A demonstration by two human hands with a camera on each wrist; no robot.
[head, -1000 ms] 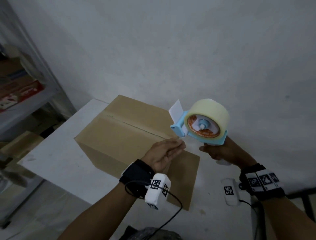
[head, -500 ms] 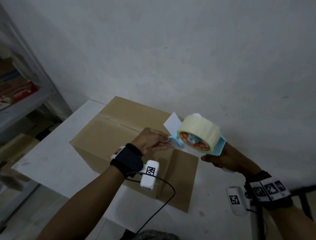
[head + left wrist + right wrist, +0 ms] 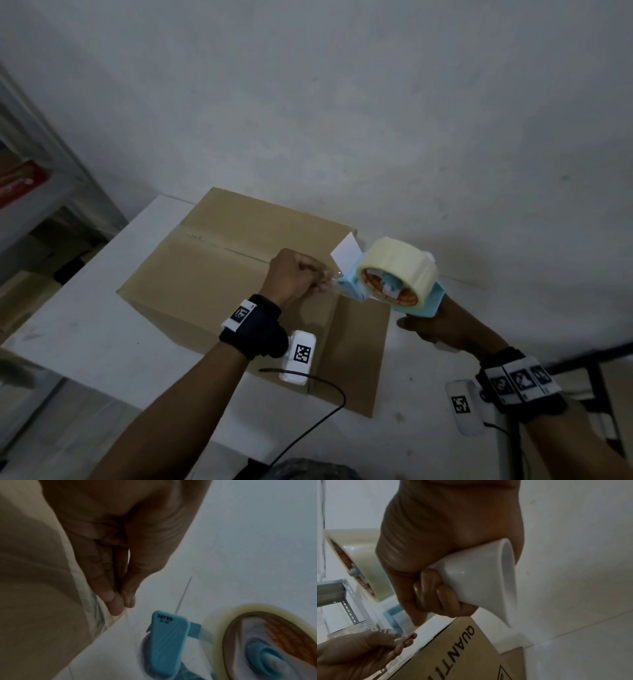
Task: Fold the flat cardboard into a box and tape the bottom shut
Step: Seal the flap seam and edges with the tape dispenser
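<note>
A brown cardboard box [image 3: 205,274] stands folded on the white table [image 3: 85,329], its flaps meeting in a seam on top. My right hand [image 3: 442,329] grips the white handle [image 3: 481,577] of a blue tape dispenser [image 3: 394,284] loaded with a clear tape roll [image 3: 397,263], held just above the box's right end. My left hand [image 3: 294,277] pinches the free end of the clear tape [image 3: 126,609] at the dispenser's mouth, thumb against forefinger. The box side [image 3: 471,655] shows printed letters in the right wrist view.
A metal shelf rack [image 3: 44,205] with boxes stands at the left. A grey wall [image 3: 342,102] runs close behind the table. A black cable [image 3: 308,428] hangs from my left wrist over the table's near edge. A dark frame [image 3: 599,377] sits at the right.
My left hand went from flat and open beside the dispenser to pinching the tape end. The dispenser dropped lower and tilted toward the box top.
</note>
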